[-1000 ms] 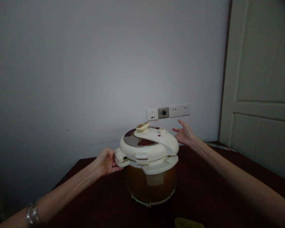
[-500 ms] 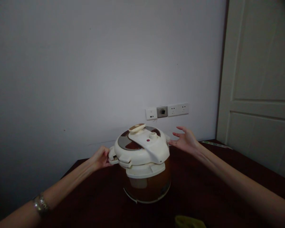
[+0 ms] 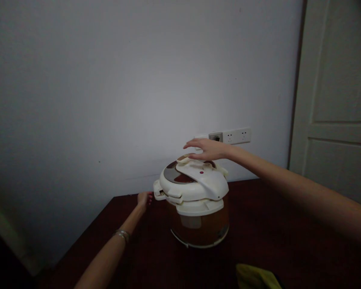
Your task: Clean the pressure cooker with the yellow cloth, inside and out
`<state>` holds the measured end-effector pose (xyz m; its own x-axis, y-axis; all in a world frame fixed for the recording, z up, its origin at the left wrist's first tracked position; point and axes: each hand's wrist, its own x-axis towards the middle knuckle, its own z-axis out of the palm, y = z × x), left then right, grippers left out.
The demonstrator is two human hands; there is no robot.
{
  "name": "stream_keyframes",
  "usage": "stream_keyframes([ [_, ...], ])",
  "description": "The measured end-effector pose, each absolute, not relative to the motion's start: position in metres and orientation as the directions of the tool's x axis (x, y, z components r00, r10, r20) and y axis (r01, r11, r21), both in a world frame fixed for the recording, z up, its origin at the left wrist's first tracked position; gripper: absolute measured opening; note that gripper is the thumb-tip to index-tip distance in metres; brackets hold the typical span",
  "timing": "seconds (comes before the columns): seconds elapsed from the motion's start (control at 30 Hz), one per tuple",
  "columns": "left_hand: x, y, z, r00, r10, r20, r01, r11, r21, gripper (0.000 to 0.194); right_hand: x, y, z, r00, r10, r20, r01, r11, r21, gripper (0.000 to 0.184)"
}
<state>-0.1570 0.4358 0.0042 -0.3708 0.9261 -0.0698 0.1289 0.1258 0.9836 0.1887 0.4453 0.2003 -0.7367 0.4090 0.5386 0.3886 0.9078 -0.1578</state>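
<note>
A white and brown electric pressure cooker [image 3: 203, 224] stands upright on the dark red table, its lid [image 3: 204, 182] on. My right hand [image 3: 209, 149] is over the lid's top knob [image 3: 183, 159], open, fingers stretched out to the left and thumb lower. The thumb overlaps the knob's right end; whether it touches, I cannot tell. My left hand [image 3: 144, 199] is just left of the cooker's left side handle [image 3: 159, 190], apart from it, with loosely bent, separated fingers and nothing visible in them. A bracelet [image 3: 122, 234] circles my left wrist.
Behind the cooker, a pale wall carries a row of sockets [image 3: 237, 137], partly covered by my right hand. A yellow-green cloth-like thing [image 3: 257, 277] lies at the table's front edge of view. At right stands a white panelled door [image 3: 339, 108].
My left hand has let go of the left side handle and drawn back slightly. My right hand has moved from the right side handle up over the lid knob. The view has shifted left.
</note>
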Motion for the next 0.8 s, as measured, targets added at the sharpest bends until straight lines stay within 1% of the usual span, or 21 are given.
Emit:
stream_keyframes([
  [0.03,-0.156,0.438,-0.007,-0.44,0.896,-0.049,0.179,0.142,0.974,0.021,0.176,0.449,0.204,-0.784,0.393,0.48,0.395,0.913,-0.102,0.05],
  [0.1,-0.156,0.442,-0.026,-0.527,0.85,0.013,0.283,0.161,0.945,0.021,0.159,0.461,0.203,-0.835,0.41,0.367,0.422,0.905,-0.052,0.058],
  [0.2,-0.16,0.445,-0.051,-0.546,0.834,0.08,0.405,0.179,0.897,0.019,0.149,0.478,0.193,-0.852,0.439,0.285,0.45,0.893,-0.028,0.062],
  [0.4,-0.172,0.45,-0.082,-0.519,0.845,0.128,0.544,0.211,0.812,0.019,0.143,0.488,0.176,-0.873,0.361,0.327,0.392,0.919,0.032,0.057],
  [0.63,-0.182,0.461,-0.098,-0.489,0.85,0.194,0.633,0.194,0.749,0.021,0.137,0.485,0.173,-0.849,0.387,0.36,0.443,0.892,0.085,0.042],
  [0.8,-0.186,0.466,-0.104,-0.473,0.853,0.219,0.67,0.188,0.718,0.02,0.14,0.482,0.173,-0.822,0.42,0.385,0.485,0.87,0.086,0.038],
])
